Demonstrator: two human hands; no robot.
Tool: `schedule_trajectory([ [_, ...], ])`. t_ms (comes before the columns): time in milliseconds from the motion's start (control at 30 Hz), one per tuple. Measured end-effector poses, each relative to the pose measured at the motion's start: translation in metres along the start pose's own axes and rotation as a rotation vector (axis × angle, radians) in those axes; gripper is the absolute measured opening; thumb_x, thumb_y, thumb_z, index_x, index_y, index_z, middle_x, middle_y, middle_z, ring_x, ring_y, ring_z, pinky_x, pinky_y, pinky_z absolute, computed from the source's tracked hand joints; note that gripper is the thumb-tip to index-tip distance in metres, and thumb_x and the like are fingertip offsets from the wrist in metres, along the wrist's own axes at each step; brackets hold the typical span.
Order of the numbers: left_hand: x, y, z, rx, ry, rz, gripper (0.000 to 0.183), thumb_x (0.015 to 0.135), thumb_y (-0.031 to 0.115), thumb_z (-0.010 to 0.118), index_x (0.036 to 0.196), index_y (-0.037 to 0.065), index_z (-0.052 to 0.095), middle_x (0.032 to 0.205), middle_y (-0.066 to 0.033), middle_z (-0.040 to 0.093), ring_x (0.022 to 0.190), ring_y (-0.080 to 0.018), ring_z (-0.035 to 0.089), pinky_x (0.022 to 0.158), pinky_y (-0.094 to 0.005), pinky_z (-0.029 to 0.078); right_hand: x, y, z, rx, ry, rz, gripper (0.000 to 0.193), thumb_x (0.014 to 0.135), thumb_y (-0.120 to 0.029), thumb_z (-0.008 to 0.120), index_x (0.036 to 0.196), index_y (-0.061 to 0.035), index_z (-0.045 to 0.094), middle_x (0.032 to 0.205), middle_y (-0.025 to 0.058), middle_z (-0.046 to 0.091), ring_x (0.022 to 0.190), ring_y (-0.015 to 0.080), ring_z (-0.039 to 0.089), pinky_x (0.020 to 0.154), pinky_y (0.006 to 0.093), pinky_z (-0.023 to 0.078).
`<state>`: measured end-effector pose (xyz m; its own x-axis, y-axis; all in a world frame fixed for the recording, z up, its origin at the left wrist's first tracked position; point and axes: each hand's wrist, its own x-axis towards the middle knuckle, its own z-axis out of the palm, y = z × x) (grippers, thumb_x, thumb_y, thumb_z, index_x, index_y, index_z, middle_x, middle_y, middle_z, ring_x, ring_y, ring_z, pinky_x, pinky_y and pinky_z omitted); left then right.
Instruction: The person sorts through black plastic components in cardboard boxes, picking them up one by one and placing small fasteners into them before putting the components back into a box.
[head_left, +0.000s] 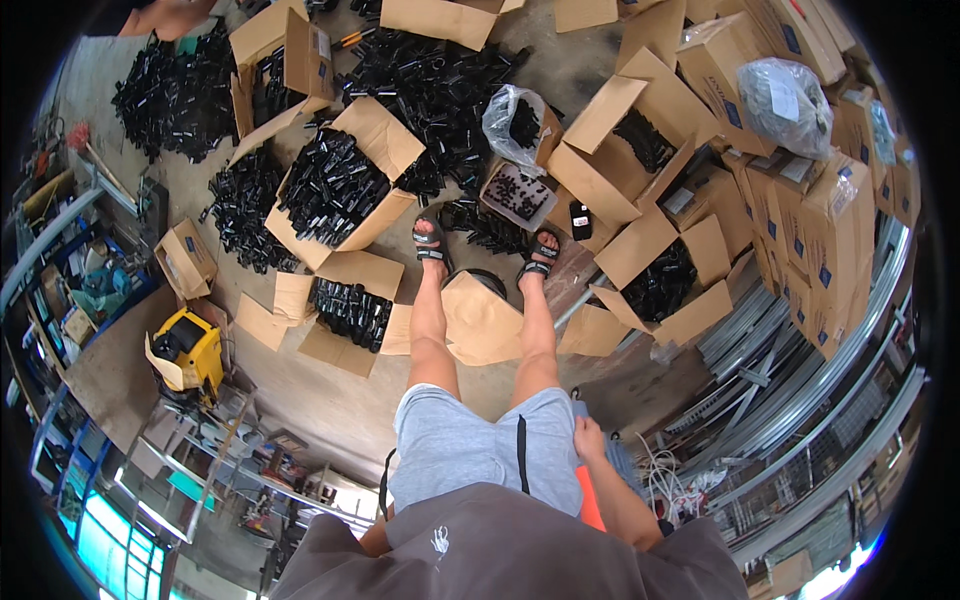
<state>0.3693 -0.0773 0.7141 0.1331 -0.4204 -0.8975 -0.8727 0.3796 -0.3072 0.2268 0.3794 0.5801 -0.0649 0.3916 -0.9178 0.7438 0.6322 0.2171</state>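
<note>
- Carton [380, 135] left of the feet [428, 240]: heaped with black parts [335, 185]; the smaller carton [365, 268] below it holds parts roughly aligned, seemingly done.
- Left over: a large loose pile [430, 80] on the floor [562, 58], unboxed.
- Right hand [589, 440] beside the thigh [545, 425], well apart from the parts; whether its fingers grip anything, I cannot tell. Left hand hidden.

Boxes [378, 220] crowd both feet [429, 243]; space above is open.

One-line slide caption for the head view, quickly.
Open cardboard boxes and loose piles of black parts lie before and beside sandalled feet, the right hand beside grey shorts.
</note>
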Motion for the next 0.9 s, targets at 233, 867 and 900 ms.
schedule_trajectory([
  [233,-0.007,0.011,-0.006,-0.129,-0.012,-0.021,0.032,0.098,0.034,0.065,0.104,0.003,0.068,0.092,-0.0166,0.072,0.087,-0.0240,0.070,0.080,-0.0428,0.054,-0.059,0.019,0.005,1.150,-0.286,0.594,0.043,0.103,-0.032,0.055,0.114,0.0060,0.071,0.105,0.0164,0.076,0.099,0.0283,0.071,0.088,0.0429,0.055],
  [867,0.032,0.051,-0.051,-0.219,0.085,0.103,0.033,0.092,0.029,0.070,0.108,0.000,0.069,0.097,-0.0156,0.072,0.092,-0.0272,0.068,0.087,-0.0434,0.054,-0.084,0.092,0.073,0.493,-0.101,0.108,0.037,0.103,-0.029,0.055,0.109,0.0027,0.072,0.097,0.0142,0.076,0.090,0.0272,0.070,0.082,0.0416,0.055],
  [900,0.038,0.057,-0.051,-0.250,0.104,0.113,0.033,0.092,0.029,0.070,0.108,0.000,0.069,0.097,-0.0156,0.072,0.092,-0.0274,0.068,0.087,-0.0435,0.054,-0.080,0.096,0.079,0.467,-0.090,0.075,0.037,0.103,-0.029,0.055,0.109,0.0026,0.072,0.096,0.0141,0.076,0.090,0.0272,0.070,0.082,0.0415,0.055],
])
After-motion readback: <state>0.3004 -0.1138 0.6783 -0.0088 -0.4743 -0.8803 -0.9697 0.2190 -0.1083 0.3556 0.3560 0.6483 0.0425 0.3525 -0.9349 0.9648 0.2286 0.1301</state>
